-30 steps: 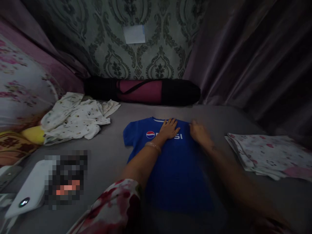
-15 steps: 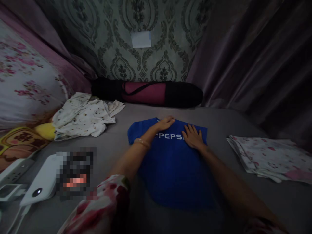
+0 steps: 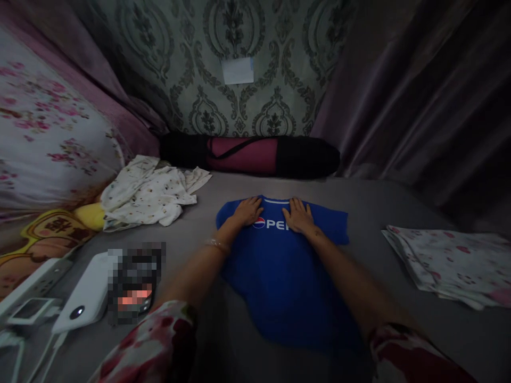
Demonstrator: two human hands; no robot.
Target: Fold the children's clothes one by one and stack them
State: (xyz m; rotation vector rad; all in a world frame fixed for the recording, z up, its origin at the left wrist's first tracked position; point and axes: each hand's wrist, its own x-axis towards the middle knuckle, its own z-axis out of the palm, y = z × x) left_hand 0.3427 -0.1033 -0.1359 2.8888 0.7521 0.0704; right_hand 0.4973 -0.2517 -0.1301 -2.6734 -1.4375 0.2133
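A blue T-shirt (image 3: 275, 276) with a white-trimmed collar and a partly covered Pepsi print lies spread on the grey sheet (image 3: 191, 234). On its left shoulder area, beside the collar, my left hand (image 3: 248, 211) rests flat with the fingers pointing away from me. My right hand (image 3: 300, 215) lies on the shirt just right of the collar, fingers apart, covering the last letters of the print. Neither hand holds anything.
At the left are a crumpled white patterned cloth (image 3: 147, 194), a yellow cushion (image 3: 51, 234), a white power bank (image 3: 88, 292) with cables, and a blurred-out object. A black and maroon bag (image 3: 243, 155) lies along the wall. Folded patterned fabric (image 3: 451, 260) sits at right.
My left hand has moved left off the collar and the round logo. My right hand has slid left, over more of the print. The view has shifted slightly.
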